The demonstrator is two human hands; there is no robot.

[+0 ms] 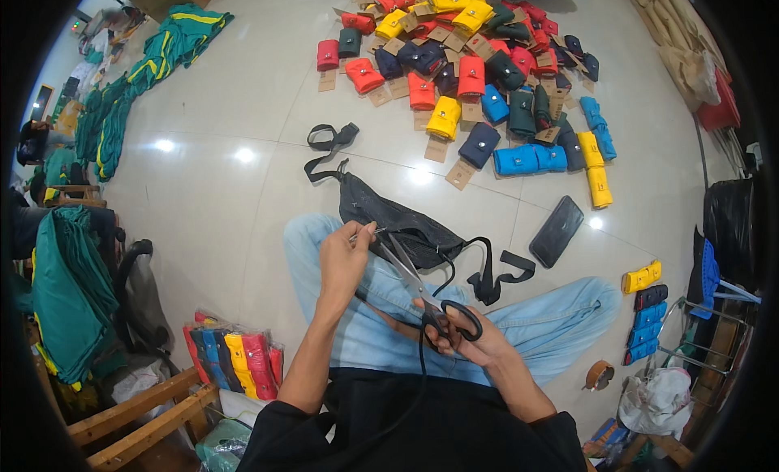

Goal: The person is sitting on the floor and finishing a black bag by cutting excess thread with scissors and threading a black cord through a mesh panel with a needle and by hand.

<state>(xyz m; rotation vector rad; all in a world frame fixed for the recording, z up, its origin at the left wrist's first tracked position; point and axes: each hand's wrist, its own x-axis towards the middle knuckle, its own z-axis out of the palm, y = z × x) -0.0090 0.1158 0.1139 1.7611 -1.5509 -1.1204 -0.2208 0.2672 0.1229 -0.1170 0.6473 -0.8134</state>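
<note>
My right hand (458, 336) grips a pair of scissors (409, 271) by its black handles, its metal blades partly apart and pointing up and left toward a black waist bag (381, 202). Closed in a pinch, my left hand (345, 257) is at the bag's lower left edge, by the blade tips. A thin, shiny bit shows at its fingertips, too small to name. The bag lies on the floor against my crossed legs, with a buckled strap (329, 151) at its upper left and another loose strap (487, 281) at its right.
A black phone (557, 232) lies right of the bag. Beyond spreads a heap of rolled, tagged pouches (471, 76) in several colours. Bagged pouches (235, 357) stand at lower left, near a wooden frame (146, 407). Brown tape (600, 375) and more rolled pouches (645, 322) are at right.
</note>
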